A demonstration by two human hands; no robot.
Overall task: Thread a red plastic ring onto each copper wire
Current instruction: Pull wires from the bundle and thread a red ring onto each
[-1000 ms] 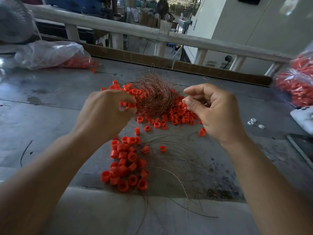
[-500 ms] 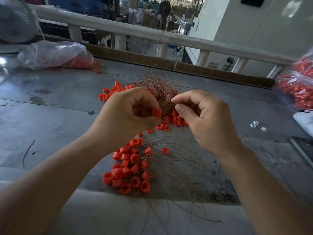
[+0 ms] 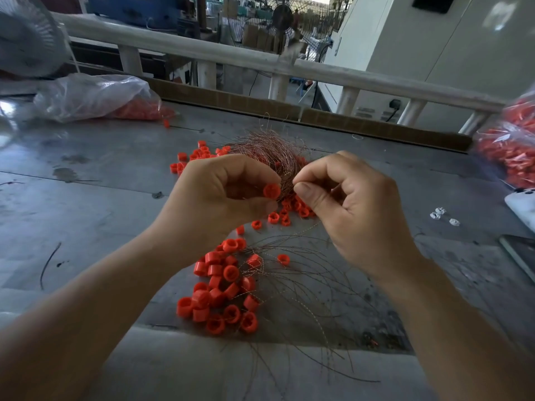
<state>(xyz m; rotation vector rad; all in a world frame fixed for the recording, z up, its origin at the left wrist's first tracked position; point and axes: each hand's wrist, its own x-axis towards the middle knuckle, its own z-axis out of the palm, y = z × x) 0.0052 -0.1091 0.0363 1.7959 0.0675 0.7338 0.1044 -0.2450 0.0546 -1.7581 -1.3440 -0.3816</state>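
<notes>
My left hand (image 3: pixel 220 198) pinches one red plastic ring (image 3: pixel 271 190) between thumb and fingertips, above the table. Just right of it, my right hand (image 3: pixel 347 209) pinches a thin copper wire (image 3: pixel 301 228) whose tip points at the ring; the wire trails down under the hand. Behind both hands lies a tangled bundle of copper wire (image 3: pixel 266 154) among loose red rings (image 3: pixel 292 206). Nearer to me a pile of red rings (image 3: pixel 223 287) lies with several copper wires (image 3: pixel 304 285) fanned out from it.
The grey metal table (image 3: pixel 86 204) carries a clear bag of red rings (image 3: pixel 95 96) at the far left and another bag (image 3: pixel 509 149) at the right edge. Small white parts (image 3: pixel 440 215) and a white device (image 3: pixel 521 201) lie at the right. A rail (image 3: pixel 260 59) runs behind.
My left hand has lifted a ring out of the far heap and brought it to the middle. My right hand has closed in from the right until wire tip and ring nearly meet.
</notes>
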